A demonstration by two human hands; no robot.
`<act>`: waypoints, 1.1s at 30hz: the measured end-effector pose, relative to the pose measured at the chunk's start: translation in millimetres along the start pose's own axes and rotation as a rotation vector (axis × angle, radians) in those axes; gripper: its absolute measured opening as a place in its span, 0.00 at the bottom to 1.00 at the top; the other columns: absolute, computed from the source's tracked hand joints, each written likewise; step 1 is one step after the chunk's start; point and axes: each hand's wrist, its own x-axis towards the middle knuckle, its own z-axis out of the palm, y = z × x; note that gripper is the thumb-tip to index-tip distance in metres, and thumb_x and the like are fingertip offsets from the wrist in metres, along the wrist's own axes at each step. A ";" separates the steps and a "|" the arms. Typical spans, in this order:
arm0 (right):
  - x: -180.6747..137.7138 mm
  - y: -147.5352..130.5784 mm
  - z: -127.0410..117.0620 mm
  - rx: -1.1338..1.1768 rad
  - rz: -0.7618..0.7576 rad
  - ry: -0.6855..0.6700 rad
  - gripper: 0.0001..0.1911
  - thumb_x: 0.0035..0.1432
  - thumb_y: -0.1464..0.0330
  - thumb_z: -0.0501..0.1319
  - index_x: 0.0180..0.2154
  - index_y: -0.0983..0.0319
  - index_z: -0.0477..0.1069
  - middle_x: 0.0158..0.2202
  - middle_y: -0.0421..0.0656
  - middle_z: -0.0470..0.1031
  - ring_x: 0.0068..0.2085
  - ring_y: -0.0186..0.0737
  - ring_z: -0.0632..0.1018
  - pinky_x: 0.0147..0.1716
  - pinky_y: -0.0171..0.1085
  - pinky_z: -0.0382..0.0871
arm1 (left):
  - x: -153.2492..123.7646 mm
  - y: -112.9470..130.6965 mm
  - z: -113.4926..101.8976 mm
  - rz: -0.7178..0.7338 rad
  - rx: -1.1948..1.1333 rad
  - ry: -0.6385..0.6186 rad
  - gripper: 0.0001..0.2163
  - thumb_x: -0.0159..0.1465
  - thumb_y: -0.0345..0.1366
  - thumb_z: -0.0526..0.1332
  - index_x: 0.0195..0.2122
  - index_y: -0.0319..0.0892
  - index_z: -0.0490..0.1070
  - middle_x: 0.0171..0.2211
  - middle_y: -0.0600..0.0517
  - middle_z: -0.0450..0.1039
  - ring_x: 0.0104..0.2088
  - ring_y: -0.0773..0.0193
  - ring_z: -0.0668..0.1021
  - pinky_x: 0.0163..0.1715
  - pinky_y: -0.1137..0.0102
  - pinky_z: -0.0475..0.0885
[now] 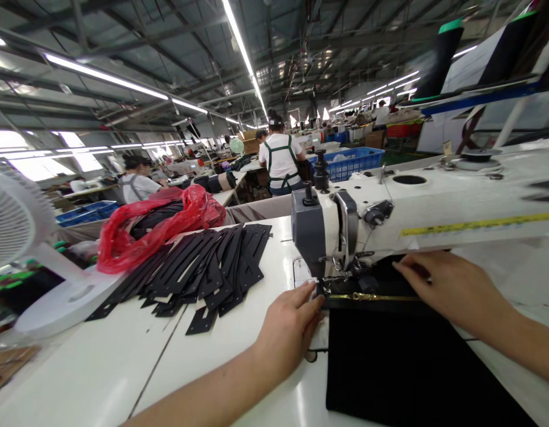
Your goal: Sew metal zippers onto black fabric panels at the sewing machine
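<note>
The right hand (pixel 455 286) pinched black fabric (pixel 403 362), the left hand (pixel 284 325) had fingers extended; uneven pulling risked skewing the zipper (pixel 390 298).

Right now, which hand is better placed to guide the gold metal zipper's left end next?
Probably the left hand: its fingertips are beside that end of the zipper, near the white-and-grey sewing machine's head. The right hand is farther right.

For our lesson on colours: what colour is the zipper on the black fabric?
Gold zipper, best seen in the head view.
</note>
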 end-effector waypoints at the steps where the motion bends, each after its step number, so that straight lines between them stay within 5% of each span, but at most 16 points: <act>1: -5.1 -9.8 -2.3 0.041 -0.072 -0.027 0.16 0.64 0.64 0.50 0.29 0.62 0.70 0.28 0.42 0.72 0.29 0.36 0.73 0.30 0.37 0.68 | 1.0 -4.3 3.2 0.038 0.032 -0.017 0.09 0.64 0.31 0.55 0.44 0.40 0.71 0.47 0.43 0.72 0.47 0.54 0.75 0.47 0.57 0.71; 4: -18.7 -46.4 -3.0 0.169 -0.303 -0.047 0.14 0.63 0.72 0.48 0.36 0.63 0.72 0.33 0.46 0.75 0.35 0.40 0.75 0.35 0.39 0.69 | 5.2 -6.6 11.6 0.092 0.118 -0.053 0.09 0.64 0.29 0.54 0.41 0.39 0.72 0.45 0.43 0.74 0.45 0.55 0.77 0.47 0.58 0.72; 8: -22.2 -74.7 18.3 0.170 -0.327 -0.087 0.14 0.59 0.76 0.50 0.42 0.67 0.72 0.40 0.51 0.75 0.39 0.45 0.75 0.39 0.44 0.71 | 7.7 0.5 12.4 0.123 0.194 -0.085 0.08 0.63 0.29 0.55 0.41 0.37 0.72 0.44 0.40 0.74 0.44 0.53 0.77 0.44 0.58 0.74; 13: -19.8 -72.0 37.7 0.203 -0.266 -0.156 0.14 0.58 0.76 0.51 0.41 0.64 0.73 0.42 0.51 0.74 0.41 0.47 0.75 0.39 0.46 0.70 | 6.5 1.4 12.6 0.136 0.205 -0.055 0.08 0.62 0.28 0.55 0.40 0.35 0.72 0.43 0.39 0.74 0.43 0.53 0.78 0.42 0.59 0.74; 22: -18.4 -73.7 34.6 0.275 -0.224 -0.280 0.15 0.58 0.77 0.51 0.43 0.65 0.72 0.45 0.51 0.72 0.44 0.47 0.73 0.42 0.47 0.68 | 8.6 -1.6 11.3 0.201 0.197 -0.047 0.09 0.63 0.28 0.55 0.40 0.33 0.72 0.43 0.37 0.74 0.42 0.51 0.78 0.42 0.58 0.75; 33: -19.1 -74.2 35.2 0.249 -0.229 -0.245 0.16 0.55 0.79 0.53 0.42 0.66 0.73 0.44 0.52 0.73 0.43 0.48 0.73 0.41 0.47 0.68 | 9.3 -0.4 11.8 0.197 0.207 -0.039 0.08 0.64 0.28 0.54 0.39 0.35 0.72 0.41 0.39 0.75 0.41 0.53 0.78 0.40 0.59 0.75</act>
